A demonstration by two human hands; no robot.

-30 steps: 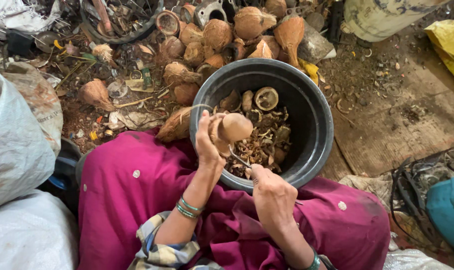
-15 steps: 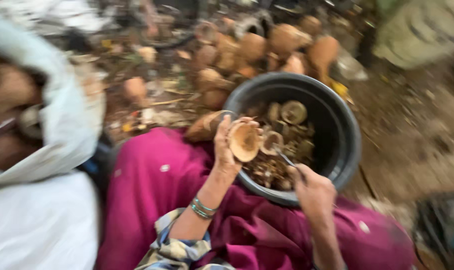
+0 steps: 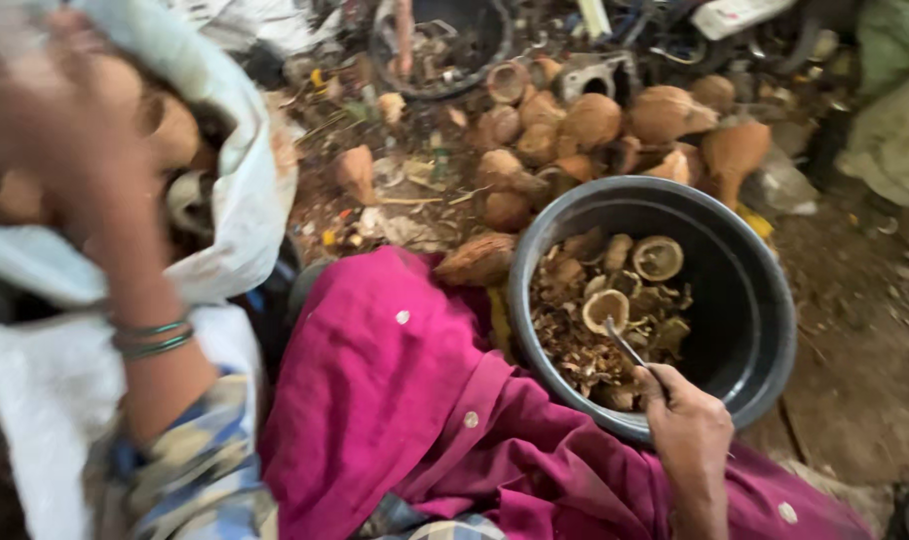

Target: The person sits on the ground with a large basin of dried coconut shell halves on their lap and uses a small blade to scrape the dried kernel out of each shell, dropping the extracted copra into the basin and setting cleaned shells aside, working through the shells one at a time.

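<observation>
- My right hand (image 3: 687, 432) grips a metal tool (image 3: 630, 350) over the black tub (image 3: 765, 310) of coconut shells (image 3: 615, 310).
- My blurred left hand (image 3: 65, 130) reaches into the white sack (image 3: 240, 200); its grasp I cannot tell.
- Fetching another; scraping probably follows.

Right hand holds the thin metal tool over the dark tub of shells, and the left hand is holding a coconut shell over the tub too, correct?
Not quite. The head view shows the left hand raised at the white sack, away from the tub. The right hand does hold the metal tool over it.
</observation>
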